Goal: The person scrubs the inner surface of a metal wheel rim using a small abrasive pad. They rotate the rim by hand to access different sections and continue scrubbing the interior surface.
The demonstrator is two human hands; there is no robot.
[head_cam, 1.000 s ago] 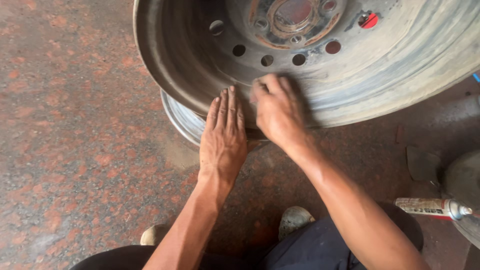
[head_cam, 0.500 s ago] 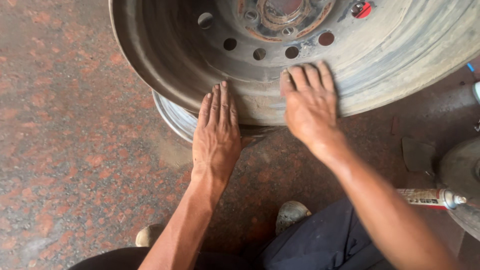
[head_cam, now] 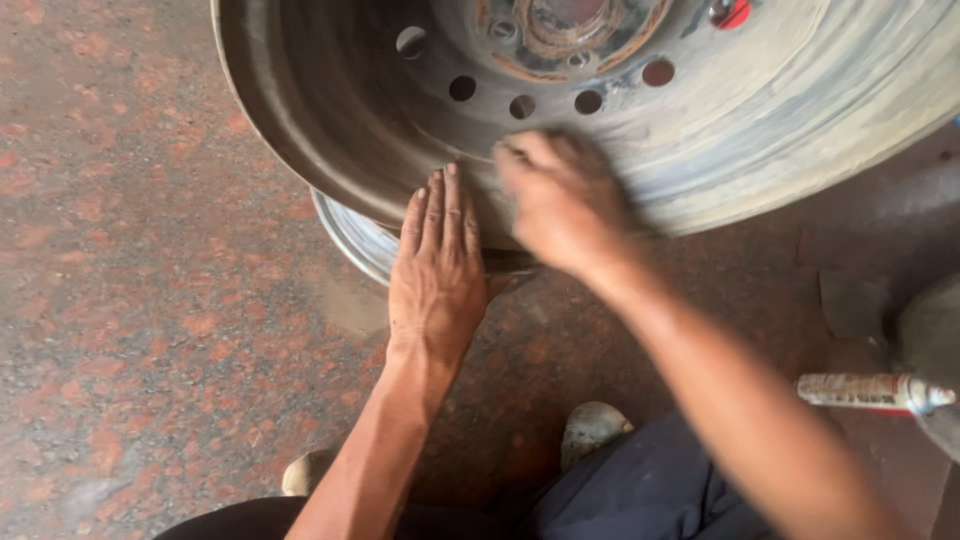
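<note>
A speckled red stone floor (head_cam: 130, 250) fills the left of the view, bare but for dust and a pale smear near the wheel. On it lies a large steel wheel rim (head_cam: 800, 140), grey, scuffed and rust-stained, its dished face turned up toward the camera, with a ring of round holes (head_cam: 588, 101) circling a rusted hub (head_cam: 560, 25) at the top edge of the frame. The near edge of the rim sits raised on a second, shinier metal ring (head_cam: 350, 235), which peeks out beneath it and seems to prop the work at an angle.

The person's left hand (head_cam: 437, 265) lies flat on the rim's near lip, fingers straight and close together, palm down, gripping nothing; the pose reads as a brace to keep the rim from shifting. Just beside it, the right hand (head_cam: 562, 200) is pressed to the inner slope of the rim and blurred by motion, so whether anything is held under the palm cannot be told; the blur suggests a rubbing stroke across the metal.

Below the hands, two worn shoe tips (head_cam: 592, 428) and dark trousers (head_cam: 650, 490) show the person crouched close. At far right, a white tube with a nozzle (head_cam: 870, 392) lies on the floor, well apart from both hands.
</note>
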